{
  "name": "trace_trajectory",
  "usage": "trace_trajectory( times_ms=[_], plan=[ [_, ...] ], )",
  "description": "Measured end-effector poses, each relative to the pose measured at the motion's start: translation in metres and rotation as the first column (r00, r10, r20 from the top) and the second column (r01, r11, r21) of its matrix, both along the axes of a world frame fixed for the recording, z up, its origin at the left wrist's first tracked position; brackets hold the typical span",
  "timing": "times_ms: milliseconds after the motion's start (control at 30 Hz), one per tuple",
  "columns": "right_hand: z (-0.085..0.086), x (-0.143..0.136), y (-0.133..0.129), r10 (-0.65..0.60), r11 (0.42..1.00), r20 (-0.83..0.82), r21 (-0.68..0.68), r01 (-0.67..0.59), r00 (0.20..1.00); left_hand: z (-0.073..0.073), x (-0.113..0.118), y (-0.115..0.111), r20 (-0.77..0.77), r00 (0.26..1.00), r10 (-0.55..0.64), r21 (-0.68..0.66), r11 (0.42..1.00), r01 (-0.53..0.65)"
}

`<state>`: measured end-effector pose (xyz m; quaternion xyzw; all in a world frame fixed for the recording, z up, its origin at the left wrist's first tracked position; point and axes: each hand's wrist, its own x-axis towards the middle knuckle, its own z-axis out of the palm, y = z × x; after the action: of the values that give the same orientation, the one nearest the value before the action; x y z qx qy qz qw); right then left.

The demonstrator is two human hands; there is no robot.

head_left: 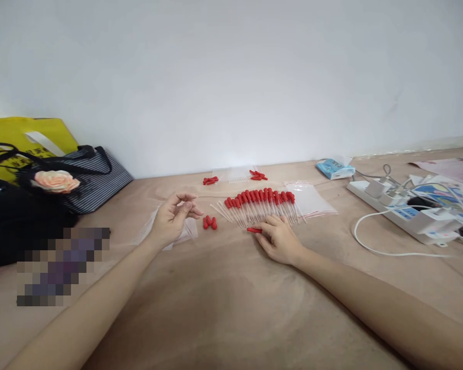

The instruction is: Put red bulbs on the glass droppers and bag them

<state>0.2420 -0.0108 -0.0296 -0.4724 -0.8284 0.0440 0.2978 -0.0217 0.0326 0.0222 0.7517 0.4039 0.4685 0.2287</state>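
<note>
My right hand (280, 239) rests low over the table, its fingers closed on a red rubber dropper bulb (253, 230); any tube on it is hidden by the hand. Just beyond lies a fanned row of droppers (260, 203), clear thin tubes with red bulbs pointing toward the wall. A few clear tubes (220, 210) without bulbs lie at the row's left end. My left hand (177, 216) is raised left of the row, fingers loosely curled and apart, with nothing visible in them. Between the hands sit three loose red bulbs (209, 222).
Two small piles of red bulbs (210, 181) (258, 175) lie near the wall. Clear plastic bags (312, 199) lie behind and beside the row. A blue tissue pack (335, 168), a power strip (401, 210) and a white cable stand right; bags (96, 180) stand left.
</note>
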Motion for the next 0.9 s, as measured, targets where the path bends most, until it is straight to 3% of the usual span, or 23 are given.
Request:
trace_trajectory(
  times_ms=[133,300,400,467,567,900],
  plan=[
    [-0.001,0.001,0.001,0.009,1.0,0.006,-0.007,-0.009,1.0,-0.019,0.017,0.001,-0.154,0.982,0.109,0.246,0.967,-0.069],
    [-0.002,0.001,0.002,0.024,1.0,0.02,-0.015,-0.023,1.0,-0.029,0.031,-0.006,-0.29,0.943,0.163,0.335,0.94,-0.06],
    [-0.003,0.0,0.002,0.024,1.0,0.026,-0.015,-0.024,0.999,-0.025,0.034,-0.028,-0.449,0.869,0.207,0.236,0.966,-0.108],
    [-0.003,0.0,0.002,0.032,0.999,0.03,-0.013,-0.032,0.999,-0.024,0.035,-0.044,-0.588,0.793,0.157,0.113,0.987,-0.112],
    [-0.002,0.0,0.003,0.049,0.999,0.043,-0.006,-0.049,0.998,-0.027,0.038,-0.059,-0.683,0.72,0.12,0.037,0.991,-0.13],
    [-0.001,0.001,0.002,0.068,0.997,0.04,-0.024,-0.067,0.997,-0.033,0.05,-0.045,-0.683,0.729,0.039,-0.037,0.995,-0.088]
  ],
)
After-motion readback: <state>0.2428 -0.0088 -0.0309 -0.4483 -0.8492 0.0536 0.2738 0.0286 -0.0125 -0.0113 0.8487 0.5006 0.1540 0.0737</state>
